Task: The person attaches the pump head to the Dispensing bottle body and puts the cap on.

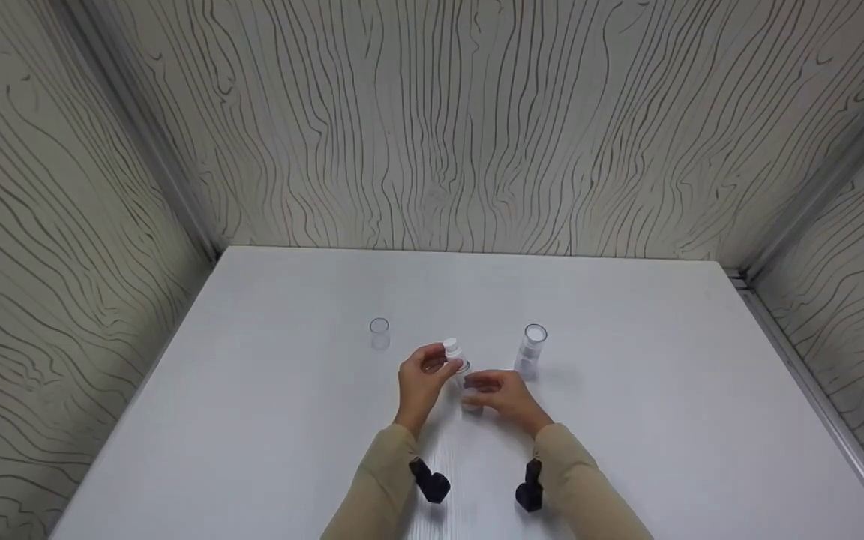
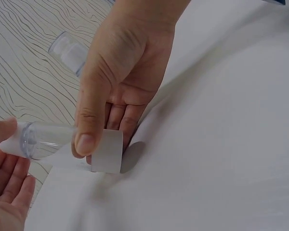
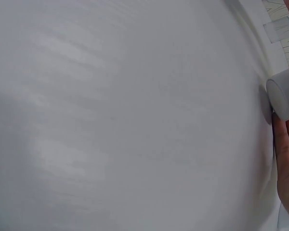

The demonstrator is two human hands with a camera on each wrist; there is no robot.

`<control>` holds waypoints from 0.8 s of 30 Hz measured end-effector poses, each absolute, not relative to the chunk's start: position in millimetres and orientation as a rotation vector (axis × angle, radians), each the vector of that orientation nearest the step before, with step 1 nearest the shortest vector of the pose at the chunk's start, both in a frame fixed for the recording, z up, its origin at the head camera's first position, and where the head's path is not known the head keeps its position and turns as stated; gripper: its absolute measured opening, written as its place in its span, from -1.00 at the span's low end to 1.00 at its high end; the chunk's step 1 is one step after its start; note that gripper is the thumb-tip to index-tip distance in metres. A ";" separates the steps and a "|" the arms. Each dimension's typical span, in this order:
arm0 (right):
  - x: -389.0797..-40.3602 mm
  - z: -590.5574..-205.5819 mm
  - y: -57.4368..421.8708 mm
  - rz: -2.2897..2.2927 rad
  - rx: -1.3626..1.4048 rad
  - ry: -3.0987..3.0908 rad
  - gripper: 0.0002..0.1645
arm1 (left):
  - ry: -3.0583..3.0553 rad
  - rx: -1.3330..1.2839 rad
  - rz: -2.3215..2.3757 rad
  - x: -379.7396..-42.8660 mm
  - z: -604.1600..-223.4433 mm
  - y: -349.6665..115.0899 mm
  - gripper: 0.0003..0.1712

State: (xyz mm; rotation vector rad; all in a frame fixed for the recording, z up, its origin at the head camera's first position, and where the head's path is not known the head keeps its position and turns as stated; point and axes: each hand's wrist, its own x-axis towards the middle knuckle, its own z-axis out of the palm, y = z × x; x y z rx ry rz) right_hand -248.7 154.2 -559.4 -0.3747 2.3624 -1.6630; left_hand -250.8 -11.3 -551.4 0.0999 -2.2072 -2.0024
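Between the two hands is a small clear pump bottle (image 1: 452, 348) with a white top and a white base (image 2: 107, 151), tilted a little above the tabletop. My left hand (image 1: 421, 381) holds it near its white top, thumb on one side and fingers on the other. Around the lower end, my right hand (image 1: 505, 396) grips the body just by the base, its thumb lying across the side in the left wrist view. Only part of the right hand (image 3: 288, 156) shows in the right wrist view, beside the white base. The fingers hide part of the bottle's middle.
A clear open-topped cylinder (image 1: 379, 334) stands on the white table (image 1: 274, 390) left of the hands. Right of them is a taller clear container (image 1: 531, 352) with white inside. Wood-patterned walls (image 1: 432, 135) border the table at the back and sides.
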 end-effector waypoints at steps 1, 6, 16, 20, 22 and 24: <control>-250.7 -563.5 155.0 -1.658 -0.379 2.368 -0.47 | -2.210 0.093 -1.997 -250.8 -551.1 -11.2 -0.58; -258.1 -578.5 158.1 -1.649 -0.393 2.384 -0.46 | -2.208 0.059 -2.031 -250.4 -550.3 -12.2 -0.59; -257.6 -576.7 158.0 -1.657 -0.374 2.355 -0.43 | -2.181 -0.020 -2.157 -251.1 -550.9 -15.1 -0.54; -246.0 -553.1 153.2 -1.656 -0.345 2.349 -0.47 | -2.191 -0.019 -2.176 -248.2 -544.1 -15.3 -0.53; -241.7 -544.7 151.1 -1.655 -0.335 2.349 -0.48 | -2.192 -0.014 -2.177 -248.2 -544.3 -15.0 -0.53; -240.6 -543.3 150.5 -1.657 -0.339 2.351 -0.49 | -2.195 -0.015 -2.167 -250.2 -548.8 -14.6 -0.52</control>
